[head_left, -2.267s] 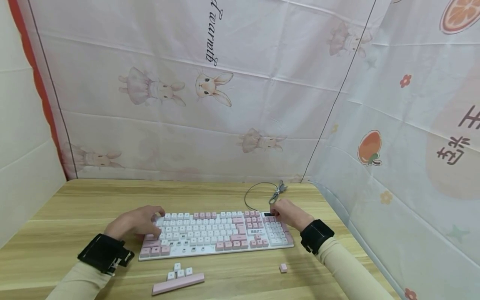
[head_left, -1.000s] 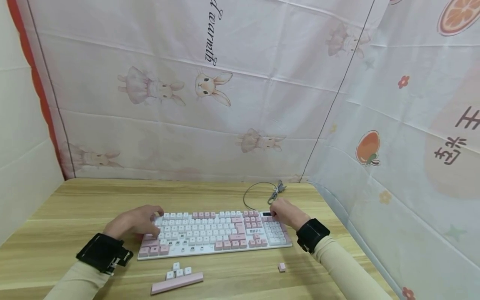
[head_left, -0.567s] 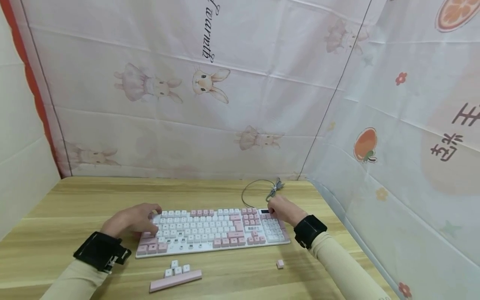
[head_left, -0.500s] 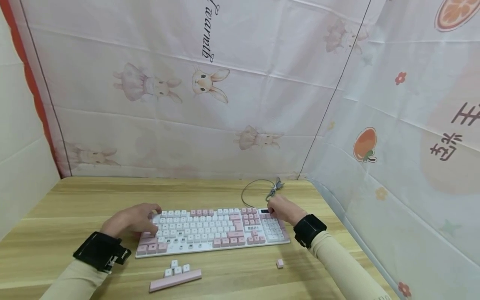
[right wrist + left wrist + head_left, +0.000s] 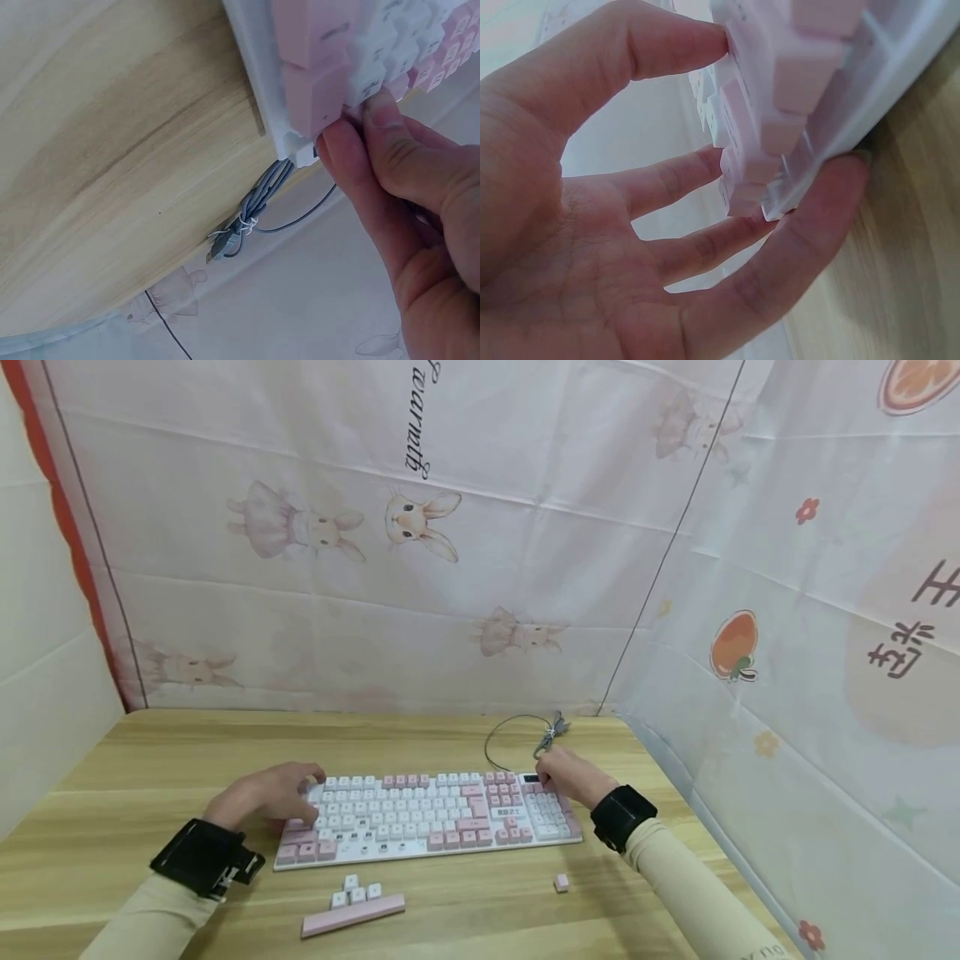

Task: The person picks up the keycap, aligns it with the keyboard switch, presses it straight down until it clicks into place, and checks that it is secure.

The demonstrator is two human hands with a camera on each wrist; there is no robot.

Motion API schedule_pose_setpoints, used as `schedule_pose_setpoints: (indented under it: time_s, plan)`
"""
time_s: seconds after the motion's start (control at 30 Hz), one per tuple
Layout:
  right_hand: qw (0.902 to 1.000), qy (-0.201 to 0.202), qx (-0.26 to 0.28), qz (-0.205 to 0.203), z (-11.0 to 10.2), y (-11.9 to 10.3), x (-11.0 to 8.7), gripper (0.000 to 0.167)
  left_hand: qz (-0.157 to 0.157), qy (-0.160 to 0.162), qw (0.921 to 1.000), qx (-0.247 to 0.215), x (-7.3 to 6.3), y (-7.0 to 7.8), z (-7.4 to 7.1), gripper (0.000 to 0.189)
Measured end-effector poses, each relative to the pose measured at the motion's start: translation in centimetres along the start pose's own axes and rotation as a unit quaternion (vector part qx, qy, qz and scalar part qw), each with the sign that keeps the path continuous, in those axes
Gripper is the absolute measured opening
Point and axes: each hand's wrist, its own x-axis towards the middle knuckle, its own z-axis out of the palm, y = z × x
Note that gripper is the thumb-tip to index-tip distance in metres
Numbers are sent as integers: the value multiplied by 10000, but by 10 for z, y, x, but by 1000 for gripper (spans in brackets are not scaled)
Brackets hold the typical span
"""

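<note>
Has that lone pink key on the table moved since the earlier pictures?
No. In the head view, the loose pink key lies at the same spot on the table, near the right end of the keyboard; only the view has shifted slightly.

a keyboard [image 5: 427,818] is lying lower centre on a table [image 5: 465,914], its cable [image 5: 551,733] resting behind, a spacebar [image 5: 353,916] in front, lower left.

I'm watching from afar as the right hand [image 5: 412,199] is pinching a pinkish key [image 5: 353,115] with thumb and index finger, near a keyboard [image 5: 262,71] corner. Just past it, a grey cable [image 5: 264,191] is lying bundled by the wooden table [image 5: 135,150] edge, white tie [image 5: 247,223] wrapping it.
</note>
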Motion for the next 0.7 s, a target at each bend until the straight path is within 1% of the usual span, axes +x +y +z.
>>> schedule_pose_setpoints:
  time_s: [0.17,0.33,0.43,0.6,0.7]
  plan:
    - [9999,-85,64,29,1,1,-1,24,-17,0,10000,-60,1,0,1,72]
    - [9998,-80,172,21,3,1,-3,26,35,26,10000,80,3,-2,4,70]
    - [9998,3,221,-29,4,1,-4,27,128,38,9997,189,4,-3,4,68]
    - [9985,373,285,-285,6,2,-7,27,211,56,9995,230,3,-2,2,68]
    - [9981,486,300,-215,7,2,-8,27,159,72,9997,167,3,-1,1,69]
